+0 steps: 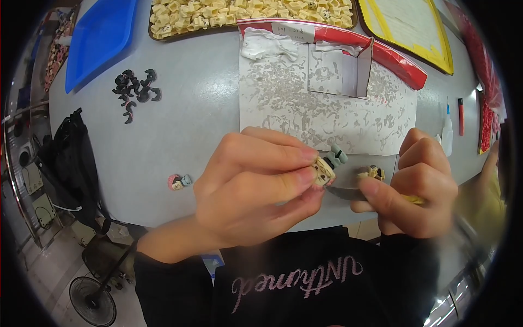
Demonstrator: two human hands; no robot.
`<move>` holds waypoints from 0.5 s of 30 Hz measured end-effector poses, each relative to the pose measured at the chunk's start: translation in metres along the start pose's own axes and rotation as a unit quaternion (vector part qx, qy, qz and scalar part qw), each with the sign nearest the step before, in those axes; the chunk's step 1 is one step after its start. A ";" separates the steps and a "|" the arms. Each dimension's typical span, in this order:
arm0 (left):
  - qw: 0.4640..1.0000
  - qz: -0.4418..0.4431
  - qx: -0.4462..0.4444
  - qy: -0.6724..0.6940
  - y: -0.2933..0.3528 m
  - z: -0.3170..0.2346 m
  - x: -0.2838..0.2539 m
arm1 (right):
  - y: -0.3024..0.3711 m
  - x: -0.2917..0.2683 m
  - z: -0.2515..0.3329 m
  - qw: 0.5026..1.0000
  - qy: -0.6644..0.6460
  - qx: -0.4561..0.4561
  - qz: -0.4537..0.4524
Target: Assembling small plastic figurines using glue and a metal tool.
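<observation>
My left hand (261, 188) pinches a small toy figure (326, 170) between thumb and fingertips, above the table's near edge. Its head is cream with dark face marks, and the grey-blue body with a black band tilts up to the right. A short gap to the right, my right hand (417, 188) is closed, thumb and finger at a small cream piece (374, 173) with dark parts. A slim yellow item (412, 199) shows beneath those fingers; its kind is unclear. Left of my left hand, another small figure (178, 182), pink and grey-blue, lies on the table.
White paper (267, 117) with many small grey pieces lies ahead, bearing an open white box (340, 71). Behind it are a tray of cream parts (250, 13) and a yellow-edged tray (408, 30). Black curved pieces (133, 87) and a blue tray (101, 41) lie left; a bottle (447, 133) stands right.
</observation>
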State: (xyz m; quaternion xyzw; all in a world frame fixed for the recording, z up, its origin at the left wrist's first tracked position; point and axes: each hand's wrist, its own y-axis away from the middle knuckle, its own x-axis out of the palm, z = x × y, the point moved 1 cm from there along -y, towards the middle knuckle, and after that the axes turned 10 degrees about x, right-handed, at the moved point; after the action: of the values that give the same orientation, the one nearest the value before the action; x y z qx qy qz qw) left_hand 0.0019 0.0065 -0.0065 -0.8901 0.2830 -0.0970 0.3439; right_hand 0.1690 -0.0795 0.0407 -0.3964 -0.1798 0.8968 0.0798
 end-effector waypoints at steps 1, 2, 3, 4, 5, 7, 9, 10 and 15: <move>1.000 0.000 0.000 -0.001 0.000 0.000 0.000 | 0.000 0.001 0.000 1.000 -0.006 0.001 0.005; 1.000 0.001 0.000 -0.004 0.000 0.000 -0.001 | 0.000 0.000 0.000 1.000 -0.007 0.001 0.005; 1.000 0.002 0.001 -0.006 0.001 0.000 -0.001 | 0.000 0.000 0.000 1.000 -0.006 0.008 0.011; 1.000 0.002 0.001 -0.006 0.001 0.001 -0.001 | 0.000 0.000 0.000 1.000 -0.004 0.016 0.017; 1.000 0.002 0.006 -0.010 0.000 0.001 -0.001 | -0.001 0.000 0.000 1.000 -0.003 0.016 0.017; 1.000 0.002 0.011 -0.014 0.000 0.001 -0.001 | -0.001 0.000 0.000 1.000 -0.004 0.018 0.016; 1.000 0.002 0.013 -0.018 0.000 0.001 -0.001 | -0.001 0.000 -0.001 1.000 0.002 0.015 0.014; 1.000 0.003 0.013 -0.018 -0.001 0.000 -0.003 | -0.001 0.000 -0.001 1.000 0.008 0.013 0.012; 0.992 0.112 0.004 -0.065 -0.004 -0.003 -0.008 | -0.003 0.000 0.000 1.000 0.009 0.024 0.013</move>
State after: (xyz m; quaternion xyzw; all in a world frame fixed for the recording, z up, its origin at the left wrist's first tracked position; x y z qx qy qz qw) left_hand -0.0037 0.0118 -0.0014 -0.8556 0.3581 -0.0010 0.3737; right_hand 0.1693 -0.0769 0.0420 -0.4051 -0.1525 0.8980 0.0795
